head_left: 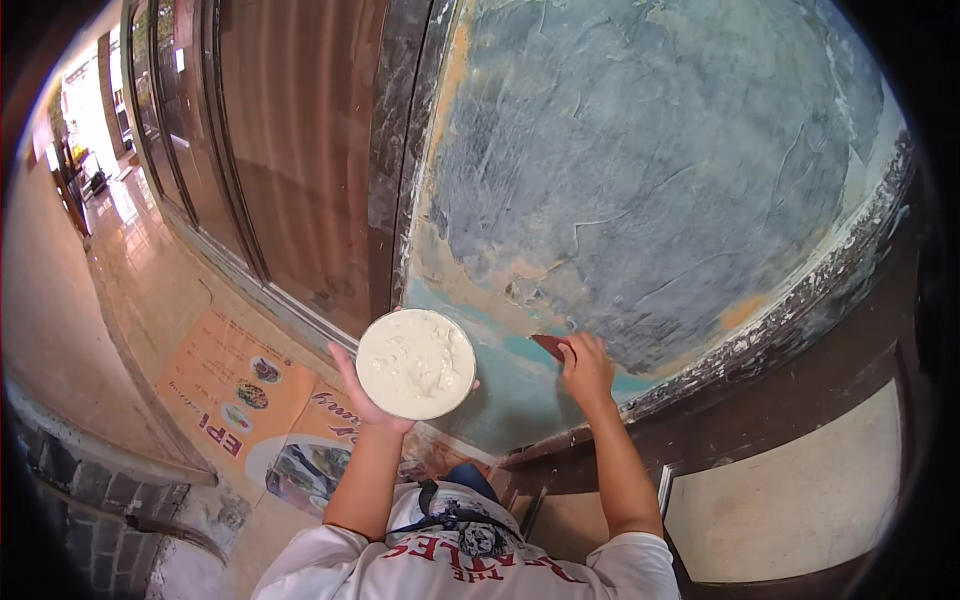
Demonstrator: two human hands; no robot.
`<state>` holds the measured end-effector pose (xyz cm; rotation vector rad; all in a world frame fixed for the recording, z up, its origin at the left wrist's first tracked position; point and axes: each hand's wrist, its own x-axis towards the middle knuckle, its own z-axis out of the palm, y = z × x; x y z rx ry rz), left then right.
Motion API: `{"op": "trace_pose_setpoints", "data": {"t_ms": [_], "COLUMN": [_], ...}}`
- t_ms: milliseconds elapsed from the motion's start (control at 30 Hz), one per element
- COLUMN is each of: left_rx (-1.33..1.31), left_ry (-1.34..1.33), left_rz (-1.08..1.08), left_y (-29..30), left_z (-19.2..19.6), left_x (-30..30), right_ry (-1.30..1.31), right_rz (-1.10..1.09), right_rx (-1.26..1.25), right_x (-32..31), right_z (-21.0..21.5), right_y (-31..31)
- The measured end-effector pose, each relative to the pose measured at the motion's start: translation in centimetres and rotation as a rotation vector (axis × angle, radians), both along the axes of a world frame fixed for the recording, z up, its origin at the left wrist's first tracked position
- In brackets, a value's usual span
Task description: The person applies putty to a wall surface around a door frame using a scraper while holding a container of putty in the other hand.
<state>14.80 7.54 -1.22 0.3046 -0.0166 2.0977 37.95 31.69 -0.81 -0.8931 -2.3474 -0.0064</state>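
Observation:
My left hand [368, 398] is wrapped round a round tub of off-white wall putty [416, 364], its fingers partly hidden beneath and behind it. The putty's surface is lumpy. To the right, my right hand [587, 368] grips a small dark red putty scraper [549, 345], which is up against the lower part of the wall [640, 190]. Rough grey plaster covers most of that wall. Along its lower part, pale turquoise paint [500, 375] shows, with beige patches at the border.
Left of the wall stands a dark-framed window or door [300, 150] with brown glass. An orange printed banner [215, 385] lies on the tiled floor [140, 270]. At the right are a dark wooden frame with a pale panel [790, 485]. Grey blocks [90, 490] sit at lower left.

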Motion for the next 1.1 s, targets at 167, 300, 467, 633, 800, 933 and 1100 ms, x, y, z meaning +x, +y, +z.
{"op": "trace_pose_setpoints", "data": {"t_ms": [167,300,467,633,800,933,1100], "left_rx": [-0.019,-0.003,0.020,-0.016,0.001,-0.100,-0.051], "left_ry": [0.021,-0.006,0.002,0.024,0.019,0.020,-0.034], "left_rz": [-0.002,0.004,0.016,0.064,0.040,0.098,0.055], "left_y": [-0.5,-0.6,-1.0,-1.9,-2.7,-2.7,-2.8], "left_z": [0.1,0.0,0.0,-0.9,-0.9,-0.8,-0.3], "left_x": [-0.1,-0.1,0.0,-0.3,0.1,0.1,0.6], "right_ry": [0.030,0.012,-0.008,0.060,-0.005,0.062,0.066], "right_rz": [-0.034,-0.006,-0.001,-0.020,-0.018,-0.059,-0.024], "right_rx": [0.072,0.036,0.118,0.071,0.096,0.146,0.134], "right_x": [-0.2,0.0,-0.4,-1.0,-0.6,-1.0,-0.1], "right_z": [1.2,1.2,-0.1,1.4,-0.2,0.8,1.7], "right_y": [0.2,-0.4,0.4,-0.3,-0.5,0.0,-1.0]}}
